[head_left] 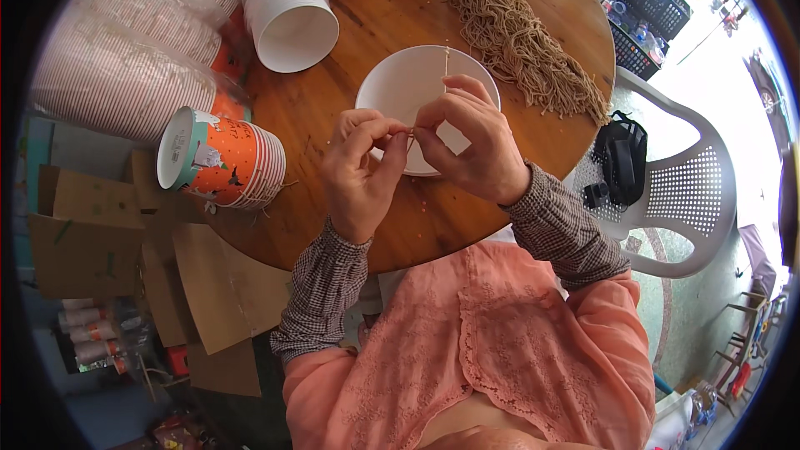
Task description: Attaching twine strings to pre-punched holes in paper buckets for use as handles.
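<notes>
- Left hand (pixel 358 171) now, thumb pinched to forefinger over the near-left rim of the white bowl (pixel 383 83), and what looks like a pale strand (pixel 447 65) is gripped there; the tiny reddish bit at the fingertips is too small to be made out.
- Right hand (pixel 475 137), over the right part of the bowl, is closed thumb to forefinger as well, the other fingers curled; past it the strand is seen running up across the bowl's far rim.
- Here's the tight spot: both pinches are set very close together, so the strand could be lost between them if either grip were loosened.
- Pull too hard between those pinches and something so thin might be snapped; leave it slack and it could be kinked or tangled.
- Watch the bowl: no finger is seen steadying it, so it might be nudged by a dropped wrist.
- Beyond it to the right, a tan string bundle (pixel 525 46) is heaped loosely; strands could be snagged by a careless forearm.
- Left of the bowl, an orange cup stack (pixel 229 158) is laid on its side and might be rolled by a bumped elbow.
</notes>
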